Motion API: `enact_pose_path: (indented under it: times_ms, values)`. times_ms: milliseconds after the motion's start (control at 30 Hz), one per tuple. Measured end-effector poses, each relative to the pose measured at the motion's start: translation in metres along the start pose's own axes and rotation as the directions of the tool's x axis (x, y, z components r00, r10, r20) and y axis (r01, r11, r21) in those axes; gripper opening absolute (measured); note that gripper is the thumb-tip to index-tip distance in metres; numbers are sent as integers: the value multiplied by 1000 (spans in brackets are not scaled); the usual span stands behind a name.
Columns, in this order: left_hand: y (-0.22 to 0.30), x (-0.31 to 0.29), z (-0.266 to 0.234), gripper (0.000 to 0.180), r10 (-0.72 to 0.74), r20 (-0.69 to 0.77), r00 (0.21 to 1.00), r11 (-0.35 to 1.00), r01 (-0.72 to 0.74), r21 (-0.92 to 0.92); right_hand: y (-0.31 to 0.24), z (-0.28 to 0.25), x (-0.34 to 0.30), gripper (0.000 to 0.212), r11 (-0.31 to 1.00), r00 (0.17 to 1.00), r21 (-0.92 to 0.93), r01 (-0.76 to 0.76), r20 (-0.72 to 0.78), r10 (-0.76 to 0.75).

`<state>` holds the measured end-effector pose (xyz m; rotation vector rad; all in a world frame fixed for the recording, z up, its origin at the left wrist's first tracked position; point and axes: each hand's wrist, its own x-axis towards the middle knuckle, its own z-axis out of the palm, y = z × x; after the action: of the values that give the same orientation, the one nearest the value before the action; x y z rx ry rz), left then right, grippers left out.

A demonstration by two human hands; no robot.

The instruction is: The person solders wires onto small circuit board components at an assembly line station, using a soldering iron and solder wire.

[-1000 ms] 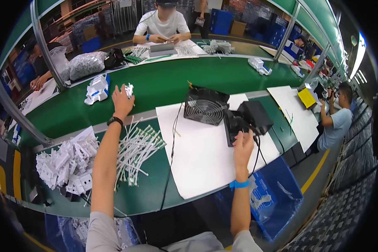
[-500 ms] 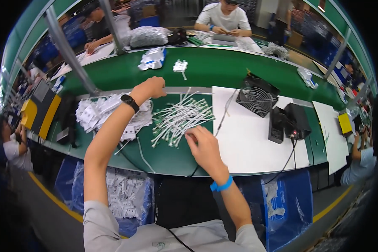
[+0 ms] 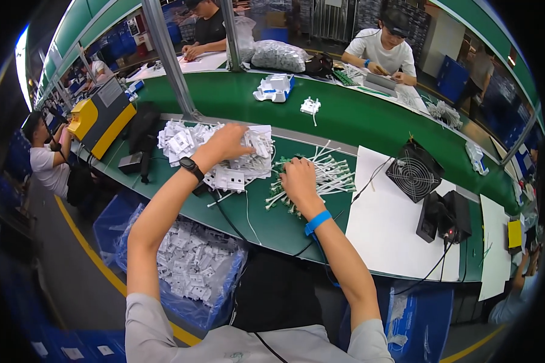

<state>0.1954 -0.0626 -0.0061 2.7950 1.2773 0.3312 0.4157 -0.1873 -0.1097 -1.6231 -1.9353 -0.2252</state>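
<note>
Left hand point(image 3: 229, 142): over white plastic parts point(image 3: 179, 140), left; grip unclear.
Right hand point(image 3: 300, 179): over white cables point(image 3: 338, 176), right; grip unclear.

You're at factory assembly line: white plastic parts point(image 3: 181, 142) heaped at your left fingers point(image 3: 242, 149), white cables point(image 3: 336, 175) piled at your right fingers point(image 3: 292, 169), long green conveyor belt point(image 3: 363, 124) beyond both, co-worker point(image 3: 378, 53) across it, blue parts bin point(image 3: 120, 219) below left fingers.
</note>
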Motion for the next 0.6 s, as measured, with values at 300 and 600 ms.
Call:
enact_pose_path:
  times_ms: [300, 600]
  values:
    - [15, 13, 12, 103, -39, 101, 994, 994, 29, 105, 17, -19, -1, 11, 928, 986, 370, -38, 165, -25]
    - [25, 29, 39, 98, -74, -79, 994, 982, 86, 169, 2, -6, 8, 30, 961, 966, 226, -161, 234, 107]
